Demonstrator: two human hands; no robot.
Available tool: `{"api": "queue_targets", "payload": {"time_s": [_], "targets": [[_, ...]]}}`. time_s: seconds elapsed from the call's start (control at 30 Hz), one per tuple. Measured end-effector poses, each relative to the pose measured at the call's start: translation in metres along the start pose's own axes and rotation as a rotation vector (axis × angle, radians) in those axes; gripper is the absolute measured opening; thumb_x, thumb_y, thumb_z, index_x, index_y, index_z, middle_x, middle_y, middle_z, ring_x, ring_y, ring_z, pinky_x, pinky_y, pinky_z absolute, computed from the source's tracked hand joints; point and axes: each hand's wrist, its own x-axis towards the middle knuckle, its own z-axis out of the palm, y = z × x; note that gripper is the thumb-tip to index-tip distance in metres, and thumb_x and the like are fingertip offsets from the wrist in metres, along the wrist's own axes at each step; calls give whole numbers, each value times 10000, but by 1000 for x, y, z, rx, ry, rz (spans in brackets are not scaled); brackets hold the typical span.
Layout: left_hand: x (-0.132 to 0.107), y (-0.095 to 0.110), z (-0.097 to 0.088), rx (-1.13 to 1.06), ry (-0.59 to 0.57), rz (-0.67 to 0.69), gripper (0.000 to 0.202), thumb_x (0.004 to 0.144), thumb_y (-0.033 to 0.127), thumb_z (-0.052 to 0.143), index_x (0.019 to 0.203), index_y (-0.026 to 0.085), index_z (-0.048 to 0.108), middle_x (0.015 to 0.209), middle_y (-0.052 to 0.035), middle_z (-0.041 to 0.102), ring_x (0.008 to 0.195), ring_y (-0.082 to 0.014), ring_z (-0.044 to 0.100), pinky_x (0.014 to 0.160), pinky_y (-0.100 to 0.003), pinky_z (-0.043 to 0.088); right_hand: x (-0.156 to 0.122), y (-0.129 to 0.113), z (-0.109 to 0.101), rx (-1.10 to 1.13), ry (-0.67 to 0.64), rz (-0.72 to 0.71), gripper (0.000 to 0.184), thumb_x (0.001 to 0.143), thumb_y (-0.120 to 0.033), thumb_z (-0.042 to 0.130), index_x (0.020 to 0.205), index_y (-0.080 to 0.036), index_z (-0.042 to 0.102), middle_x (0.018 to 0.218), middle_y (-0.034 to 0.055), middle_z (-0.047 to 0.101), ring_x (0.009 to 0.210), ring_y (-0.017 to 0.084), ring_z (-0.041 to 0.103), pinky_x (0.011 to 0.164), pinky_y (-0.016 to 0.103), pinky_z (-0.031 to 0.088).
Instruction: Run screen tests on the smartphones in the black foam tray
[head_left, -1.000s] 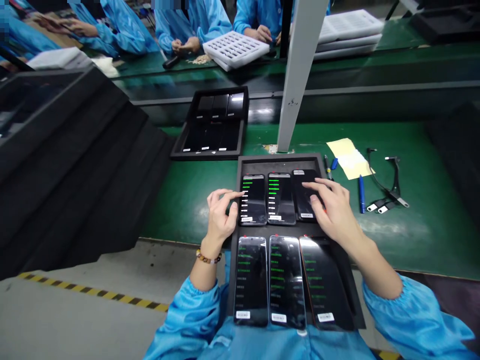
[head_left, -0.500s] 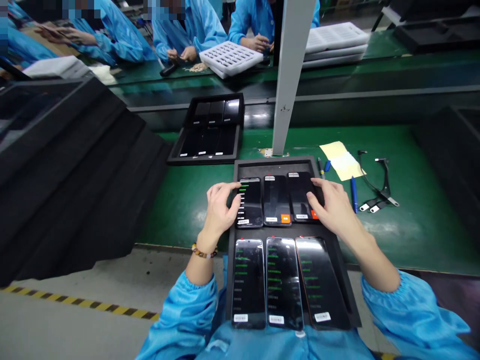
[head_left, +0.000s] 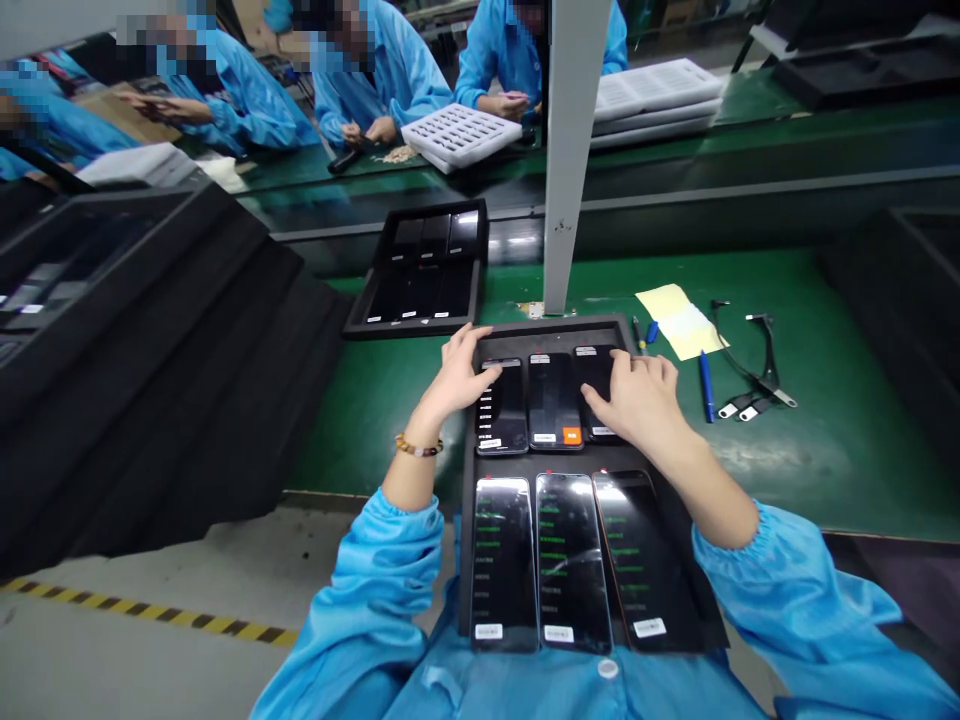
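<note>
In front of me lies a black foam tray (head_left: 517,462) with smartphones in two rows. My left hand (head_left: 459,375) is open at the far-left phone (head_left: 504,410); its thumb lies over the top of that screen and its fingers reach the tray's far-left rim. My right hand (head_left: 641,400) is open over the far-right phone (head_left: 592,372), fingers and thumb apart, hiding part of it. Between them sits a dark-screened phone (head_left: 553,395) with an orange square. The near row holds a left phone (head_left: 504,570), a middle phone (head_left: 574,570) and a tilted right phone (head_left: 649,570), showing lines of text.
A second phone tray (head_left: 424,290) lies farther back. Stacked black trays (head_left: 187,380) stand at left. A grey post (head_left: 570,160) rises behind my tray. At right are yellow paper (head_left: 679,320), a blue pen (head_left: 706,388) and cables (head_left: 766,370). Co-workers sit opposite.
My left hand has moved up toward the tray's far-left corner, its thumb now over the phone. My right hand has shifted left, covering more of the far-right phone.
</note>
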Motion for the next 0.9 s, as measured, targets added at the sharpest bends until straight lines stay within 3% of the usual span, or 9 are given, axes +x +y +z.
{"api": "queue_targets", "payload": {"time_s": [0.13,0.33,0.5,0.7,0.9], "targets": [[-15,-18,-3,-22,-48,-18,763,902,351,768,1581,270,431,1728,-179,353,1692,-346,199,1345,-588,229,0,5,5,59,7,-2,676,1008,-533,523,1431,-5,539,1238,328,713,1301,465,557,1120,569,310],[-20,-16,2,-30,-10,-33,714,930,371,744,1567,290,431,1715,-169,379,1688,-347,212,1327,-610,254,3,4,8,91,5,-1,681,973,-529,543,1417,-12,540,1237,334,705,1314,475,529,1105,591,311],[-5,13,10,43,-13,-24,759,891,370,796,1564,292,453,1728,-175,327,1667,-386,220,1304,-620,329,7,-4,4,52,-43,23,688,912,-520,602,1376,-16,533,1283,358,672,1326,487,517,1097,584,305],[11,56,24,134,-89,-225,801,824,272,838,1532,331,468,1788,-165,196,1655,-432,188,1162,-763,450,16,-15,-4,-4,-110,100,656,875,-527,660,1287,-29,548,1266,355,670,1285,489,556,1083,566,309],[15,65,26,147,-76,-268,807,781,231,874,1474,344,478,1774,-164,212,1619,-452,220,1085,-838,468,22,-19,-11,-11,-85,128,686,807,-567,763,1214,-52,561,1210,348,696,1229,485,590,1037,556,332]]}}
